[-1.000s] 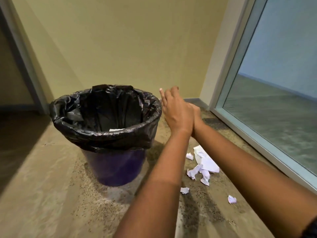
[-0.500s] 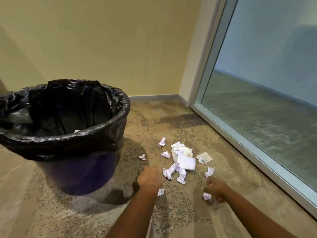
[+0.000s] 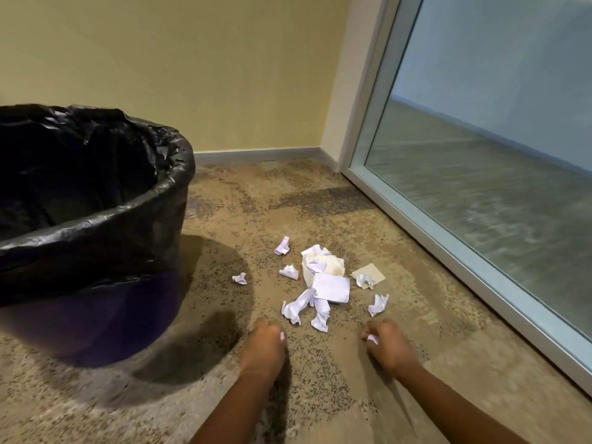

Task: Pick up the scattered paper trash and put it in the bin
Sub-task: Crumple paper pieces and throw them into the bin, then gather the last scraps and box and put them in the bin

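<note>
A purple bin (image 3: 105, 318) lined with a black bag (image 3: 96, 225) stands on the carpet at the left. Several crumpled white paper scraps lie in a pile (image 3: 323, 280) right of it, with a flat sheet (image 3: 331, 287) in the middle and a loose scrap (image 3: 240, 278) nearer the bin. My left hand (image 3: 264, 346) is down on the carpet just below the pile, closed on a small paper scrap (image 3: 282, 336) that peeks out. My right hand (image 3: 389, 346) is closed on another small scrap (image 3: 371, 339), below a crumpled piece (image 3: 378, 304).
A yellow wall with a grey skirting board (image 3: 256, 152) runs behind. A large glass panel in a pale frame (image 3: 448, 238) borders the floor on the right. A tan card piece (image 3: 371, 272) lies at the pile's right edge.
Both hands came down from beside the bin's rim to the floor. They have closed on the small scraps that lay under them half a second ago. The view has swung right and down.
</note>
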Motion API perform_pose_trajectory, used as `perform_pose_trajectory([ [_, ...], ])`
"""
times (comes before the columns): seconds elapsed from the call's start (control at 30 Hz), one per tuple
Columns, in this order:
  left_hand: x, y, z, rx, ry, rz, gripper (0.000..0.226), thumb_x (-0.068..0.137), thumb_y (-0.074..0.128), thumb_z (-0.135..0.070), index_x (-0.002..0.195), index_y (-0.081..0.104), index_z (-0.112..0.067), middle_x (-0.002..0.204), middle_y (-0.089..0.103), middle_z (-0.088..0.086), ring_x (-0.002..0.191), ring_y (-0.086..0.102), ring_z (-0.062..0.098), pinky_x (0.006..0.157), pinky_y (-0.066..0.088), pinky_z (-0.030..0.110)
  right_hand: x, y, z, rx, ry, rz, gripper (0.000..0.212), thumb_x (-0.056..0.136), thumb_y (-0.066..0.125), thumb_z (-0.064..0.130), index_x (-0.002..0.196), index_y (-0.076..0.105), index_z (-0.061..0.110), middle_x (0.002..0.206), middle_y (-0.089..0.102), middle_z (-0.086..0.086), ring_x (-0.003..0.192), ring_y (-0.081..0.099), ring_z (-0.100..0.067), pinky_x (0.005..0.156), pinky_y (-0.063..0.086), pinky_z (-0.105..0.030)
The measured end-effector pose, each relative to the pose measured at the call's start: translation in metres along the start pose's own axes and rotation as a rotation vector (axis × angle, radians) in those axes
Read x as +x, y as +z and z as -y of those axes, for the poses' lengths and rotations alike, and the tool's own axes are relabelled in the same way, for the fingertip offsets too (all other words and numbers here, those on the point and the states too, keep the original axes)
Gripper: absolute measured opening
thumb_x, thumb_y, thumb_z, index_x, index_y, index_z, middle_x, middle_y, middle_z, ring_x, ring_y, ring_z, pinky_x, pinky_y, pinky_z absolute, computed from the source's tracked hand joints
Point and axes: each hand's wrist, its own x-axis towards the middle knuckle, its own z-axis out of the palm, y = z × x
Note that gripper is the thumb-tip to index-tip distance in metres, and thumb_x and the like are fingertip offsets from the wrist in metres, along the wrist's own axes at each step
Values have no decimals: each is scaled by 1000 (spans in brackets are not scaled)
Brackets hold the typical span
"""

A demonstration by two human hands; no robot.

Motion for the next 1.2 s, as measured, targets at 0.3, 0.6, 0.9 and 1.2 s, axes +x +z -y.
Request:
perform_pose_trajectory([
  [0.3, 38, 7, -18, -314, -68, -325, 38, 99, 42, -17, 135, 43, -8, 136, 42, 14, 124, 40, 28, 99, 35, 32, 57, -27, -5, 180, 116, -422, 33, 88, 43, -1, 118, 54, 10, 119, 45, -20, 101, 54, -35, 82, 44, -34],
  [0.6, 57, 38, -51, -383, 72, -161, 61, 97, 37, -45, 150, 17, -23, 156, 12, 18, 145, 14, 33, 118, 21, 46, 113, -22, -3, 266, 245, -317, 47, 90, 51, 26, 133, 41, 14, 134, 37, -25, 123, 41, -42, 102, 35, -41],
  [0.9, 65, 52, -59, 176, 276, -33, 70, 93, 42, -52, 148, 0, -43, 158, -19, 12, 146, -13, 38, 113, 2, 63, 143, -19, 10, -5, 195, 25, 65, 82, 52, 57, 139, 27, 40, 148, 17, -21, 135, 26, -42, 112, 24, -48],
  [1.2, 65, 51, -63, 279, 330, -264, 43, 82, 68, -25, 122, 55, -36, 133, 51, 18, 112, 57, 31, 86, 48, 43, 117, -14, -2, -271, 106, -71, 46, 87, 44, 48, 127, 37, 26, 134, 35, -14, 124, 34, -38, 93, 43, -46],
])
